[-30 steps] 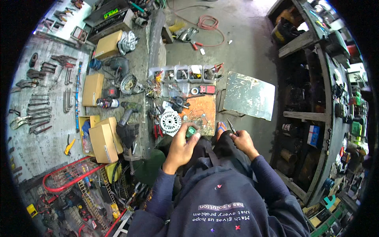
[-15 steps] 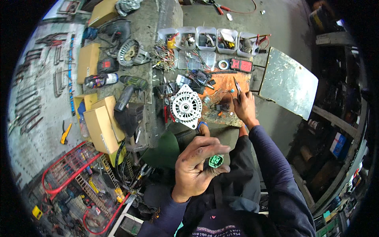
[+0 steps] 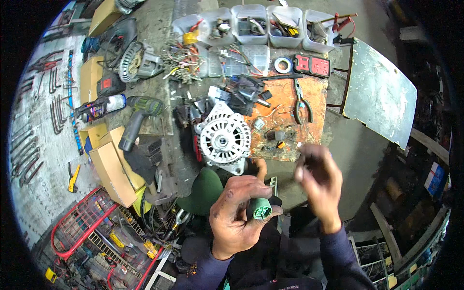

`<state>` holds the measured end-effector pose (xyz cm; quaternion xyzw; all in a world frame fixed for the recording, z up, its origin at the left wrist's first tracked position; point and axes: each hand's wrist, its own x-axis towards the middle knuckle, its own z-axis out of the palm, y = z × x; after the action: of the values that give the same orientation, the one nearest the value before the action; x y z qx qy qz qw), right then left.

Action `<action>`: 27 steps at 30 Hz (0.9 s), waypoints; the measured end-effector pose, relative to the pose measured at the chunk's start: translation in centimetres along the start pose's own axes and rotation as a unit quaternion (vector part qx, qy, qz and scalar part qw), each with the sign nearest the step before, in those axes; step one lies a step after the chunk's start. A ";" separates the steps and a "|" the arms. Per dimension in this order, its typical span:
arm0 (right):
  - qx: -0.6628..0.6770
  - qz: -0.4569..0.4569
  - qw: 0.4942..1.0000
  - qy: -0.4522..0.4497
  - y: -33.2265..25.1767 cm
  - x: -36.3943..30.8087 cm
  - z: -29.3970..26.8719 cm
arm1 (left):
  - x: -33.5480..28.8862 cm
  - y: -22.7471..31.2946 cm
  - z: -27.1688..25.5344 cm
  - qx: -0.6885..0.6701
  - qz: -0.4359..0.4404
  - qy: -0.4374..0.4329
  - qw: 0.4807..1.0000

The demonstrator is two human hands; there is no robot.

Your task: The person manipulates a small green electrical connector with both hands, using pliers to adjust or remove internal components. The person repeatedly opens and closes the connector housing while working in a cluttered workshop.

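Note:
My left hand [image 3: 238, 212] holds a small green plug connector [image 3: 261, 210] between thumb and fingers, close in front of me. My right hand [image 3: 318, 179] hovers beside it, blurred, fingers pinched together; I cannot tell whether anything small is in them. Just beyond both hands a silver alternator [image 3: 223, 137] rests at the near edge of an orange work mat [image 3: 309, 104]. On the mat lie pliers [image 3: 302, 104], small connectors and bits of wire.
Clear plastic bins [image 3: 251, 21] of parts line the far side, with a red meter [image 3: 315, 65] and tape roll [image 3: 282, 65]. A cordless drill [image 3: 137, 118], spray can [image 3: 99, 107], cardboard boxes [image 3: 113, 169] and a red wire basket [image 3: 79, 227] lie left. A grey metal sheet [image 3: 379, 92] stands right.
My right hand has come back off the mat toward me and now sits beside the left hand. The green connector stays in my left hand.

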<state>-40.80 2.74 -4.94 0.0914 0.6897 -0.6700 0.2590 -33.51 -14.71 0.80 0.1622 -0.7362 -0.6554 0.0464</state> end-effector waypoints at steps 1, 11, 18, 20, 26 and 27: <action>-0.030 -0.144 0.988 -0.050 -0.1 -0.9 -0.6 | 0.1 -1.1 0.7 0.023 0.018 -0.005 1.000; -0.107 -0.276 0.953 -0.066 6.1 1.5 -4.6 | -1.0 -11.8 8.8 -0.024 0.016 0.019 0.999; -0.093 -0.293 0.950 -0.059 11.4 4.3 -6.9 | 0.4 -17.6 9.2 -0.343 -0.150 -0.051 0.926; -0.081 -0.271 0.956 -0.074 12.2 4.5 -7.1 | 0.1 -19.3 9.2 -0.319 -0.176 -0.034 0.931; 0.003 -0.250 0.966 -0.058 12.3 3.7 -6.4 | 0.5 -16.9 9.7 -0.457 -0.325 0.045 0.827; 0.035 -0.201 0.976 -0.075 12.0 2.5 -6.6 | -0.2 -16.5 8.9 -0.477 -0.334 0.001 0.813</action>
<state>-38.82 9.67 -16.92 -0.0910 0.6488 -0.7369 0.1667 -32.90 -7.61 -16.56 0.3558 -0.2322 -0.8994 -0.1031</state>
